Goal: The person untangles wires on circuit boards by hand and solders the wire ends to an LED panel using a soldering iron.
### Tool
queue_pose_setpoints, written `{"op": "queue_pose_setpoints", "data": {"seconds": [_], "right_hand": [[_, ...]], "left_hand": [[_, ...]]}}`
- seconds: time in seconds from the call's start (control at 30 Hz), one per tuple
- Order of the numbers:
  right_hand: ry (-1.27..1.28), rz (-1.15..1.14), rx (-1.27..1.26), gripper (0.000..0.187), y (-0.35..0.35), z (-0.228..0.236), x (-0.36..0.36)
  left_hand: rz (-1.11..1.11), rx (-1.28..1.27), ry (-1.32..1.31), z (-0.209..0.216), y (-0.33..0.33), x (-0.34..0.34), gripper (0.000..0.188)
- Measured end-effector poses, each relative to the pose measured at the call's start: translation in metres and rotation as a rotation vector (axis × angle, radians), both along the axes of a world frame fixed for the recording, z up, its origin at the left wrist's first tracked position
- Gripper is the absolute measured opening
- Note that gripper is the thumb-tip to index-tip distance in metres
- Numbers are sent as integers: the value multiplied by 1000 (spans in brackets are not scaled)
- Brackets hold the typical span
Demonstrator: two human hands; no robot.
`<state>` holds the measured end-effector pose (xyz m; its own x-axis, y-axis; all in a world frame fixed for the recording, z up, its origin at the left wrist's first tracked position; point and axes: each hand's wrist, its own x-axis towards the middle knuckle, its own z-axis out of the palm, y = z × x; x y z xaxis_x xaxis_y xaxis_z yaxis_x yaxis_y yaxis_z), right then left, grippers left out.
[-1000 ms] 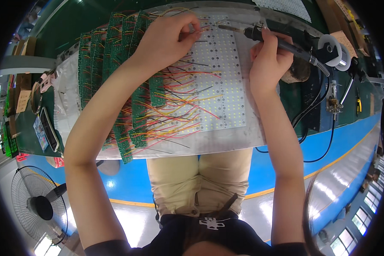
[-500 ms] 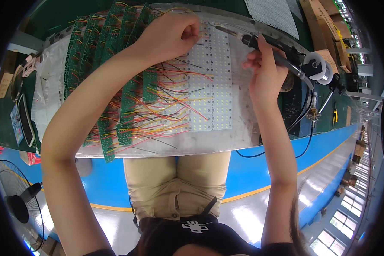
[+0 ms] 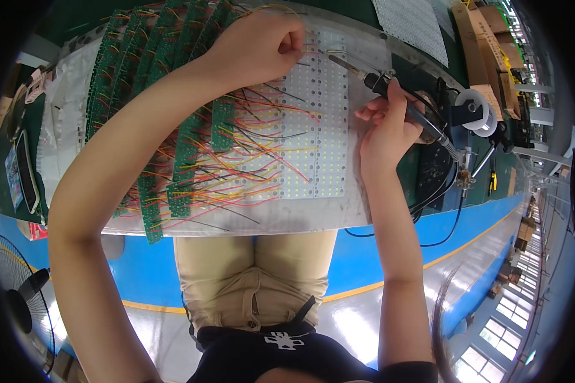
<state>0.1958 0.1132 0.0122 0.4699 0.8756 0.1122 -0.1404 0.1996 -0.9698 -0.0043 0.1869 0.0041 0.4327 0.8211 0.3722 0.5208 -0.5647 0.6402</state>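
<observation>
My right hand (image 3: 390, 131) is closed around a soldering iron (image 3: 430, 126). The iron's tip points left, over the white LED panel (image 3: 330, 137), with a thin metal tube alongside it. At the far edge of the panel my left hand (image 3: 262, 45) is pinched together, with a thin wire end showing at its fingertips. My left forearm crosses over several green circuit strips (image 3: 185, 150) lying side by side. Red, yellow and black wires (image 3: 255, 169) fan out from the strips onto the panel. Whether the iron's tip touches anything, I cannot tell.
Right of the iron stand a white solder spool (image 3: 490, 121) and a metal stand with black cables. Yellow-handled pliers (image 3: 493, 175) lie farther right. Cardboard boxes (image 3: 476, 38) and another white panel (image 3: 412, 29) are at the back. A phone (image 3: 25, 172) lies left; a fan (image 3: 20, 306) stands below it.
The soldering iron and my right hand have shifted slightly nearer to me. My left hand keeps its pinch at almost the same place. The whole view has moved a little.
</observation>
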Motion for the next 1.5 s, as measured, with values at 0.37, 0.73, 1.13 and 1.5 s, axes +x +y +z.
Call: {"op": "queue_pose_setpoints", "data": {"seconds": [0.37,0.73,1.13,1.5], "right_hand": [[-8,46,6,17,-2,0,1],[-28,59,17,17,-1,-3,1],[-72,78,35,15,-3,-4,1],[-185,36,83,13,-4,-6,-2]], "left_hand": [[-15,-71,9,9,-3,1,13],[0,-50,10,8,-5,1,13],[1,-47,25,8,-5,1,13],[16,-39,37,9,-5,2,13]]}}
